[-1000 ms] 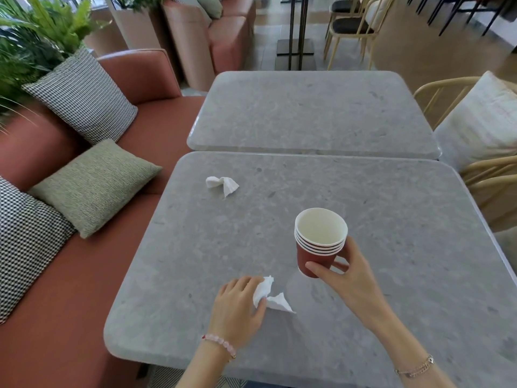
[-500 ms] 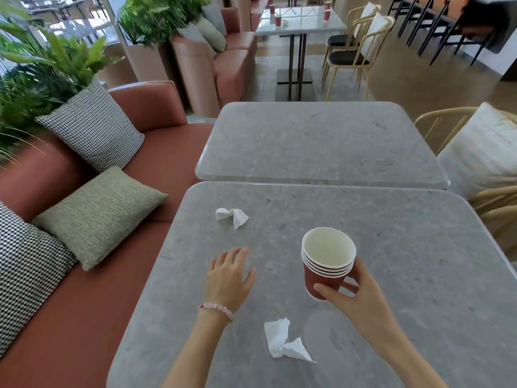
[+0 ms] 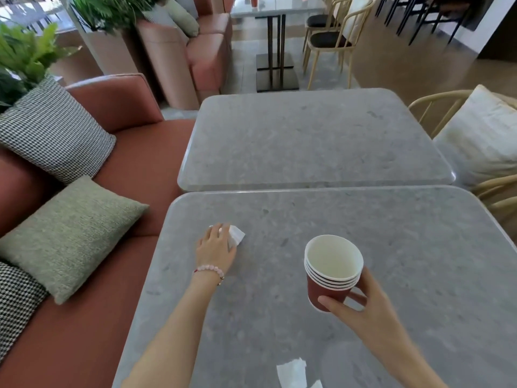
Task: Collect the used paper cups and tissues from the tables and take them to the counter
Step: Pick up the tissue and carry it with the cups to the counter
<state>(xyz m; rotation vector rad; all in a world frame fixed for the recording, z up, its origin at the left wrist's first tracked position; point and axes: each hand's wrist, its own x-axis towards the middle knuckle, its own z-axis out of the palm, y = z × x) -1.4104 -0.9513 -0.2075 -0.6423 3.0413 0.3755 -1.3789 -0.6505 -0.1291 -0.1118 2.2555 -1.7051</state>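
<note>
Grey stone tabletops set end to end in a café seating area are looked down upon. On the near table the left hand is laid palm-down over the far tissue. Its fingers are spread across the crumpled paper, but it cannot be told whether the paper has yet been pinched. This tissue is found near the table's left edge, toward its far left corner. Only its right end is exposed, past the fingertips, so its long axis seems to run across the hand toward the table's middle. The right hand is wrapped around the stack of paper cups, four rims being countable, thumb in front and fingers behind. The stack is held upright and slightly tilted, just above the surface. The near tissue lies flat at the table's near edge, between the two forearms and well apart from either hand. Since the right hand is occupied, the left is judged the nearer free hand for both tissues, and a closing of the fingers is what the coming lift would call for. The far table is flanked by a sofa with cushions on the left and chairs on the right.
</note>
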